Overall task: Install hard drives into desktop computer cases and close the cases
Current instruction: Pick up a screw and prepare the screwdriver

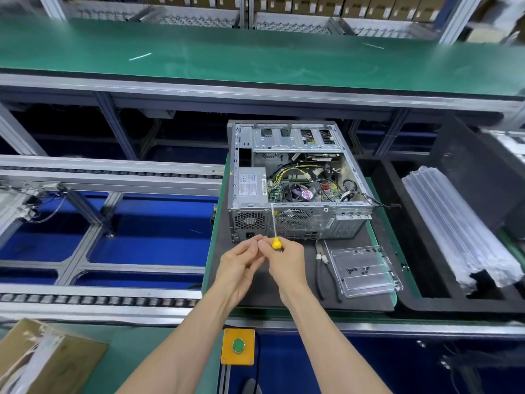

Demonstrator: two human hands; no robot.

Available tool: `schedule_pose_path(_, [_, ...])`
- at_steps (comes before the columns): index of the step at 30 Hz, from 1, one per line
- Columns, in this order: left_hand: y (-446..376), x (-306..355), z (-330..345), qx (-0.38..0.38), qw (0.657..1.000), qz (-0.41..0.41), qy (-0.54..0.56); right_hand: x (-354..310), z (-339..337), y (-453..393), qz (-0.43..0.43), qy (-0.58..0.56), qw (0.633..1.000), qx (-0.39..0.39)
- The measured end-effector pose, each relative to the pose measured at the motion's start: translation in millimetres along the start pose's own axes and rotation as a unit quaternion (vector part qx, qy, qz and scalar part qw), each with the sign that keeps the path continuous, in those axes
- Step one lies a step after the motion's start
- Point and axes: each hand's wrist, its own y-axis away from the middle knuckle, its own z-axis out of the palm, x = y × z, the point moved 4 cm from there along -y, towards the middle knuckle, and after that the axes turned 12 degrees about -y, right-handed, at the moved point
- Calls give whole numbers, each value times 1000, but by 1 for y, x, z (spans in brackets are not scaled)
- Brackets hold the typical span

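Note:
An open grey desktop case [295, 177] lies on its side on a dark mat [298, 297], its rear panel facing me and its drive cage at the far end. My right hand [284, 260] grips a yellow-handled screwdriver [276, 242] whose thin shaft points up toward the case's rear edge. My left hand [241, 263] is just to its left, fingertips pinched together close to the handle; whether they hold a small part I cannot tell.
Black pliers [322, 268] lie on the mat to the right of my hands. Beside them is a clear plastic tray [366, 271] with several small screws. A yellow box with a green button [238, 346] sits near me. Roller conveyor rails [108, 177] run left.

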Motion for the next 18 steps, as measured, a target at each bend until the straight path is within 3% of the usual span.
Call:
schedule_pose_path(4, [-4, -4, -6, 23, 999, 21, -19, 9, -1, 0, 77, -95, 992, 33])
schedule_pose_path(11, [-7, -6, -21, 57, 993, 36, -95, 16, 1, 1, 85, -56, 995, 6])
schedule_pose_path(18, [-26, 6, -34, 105, 987, 1, 124, 19, 14, 7, 7, 103, 990, -98])
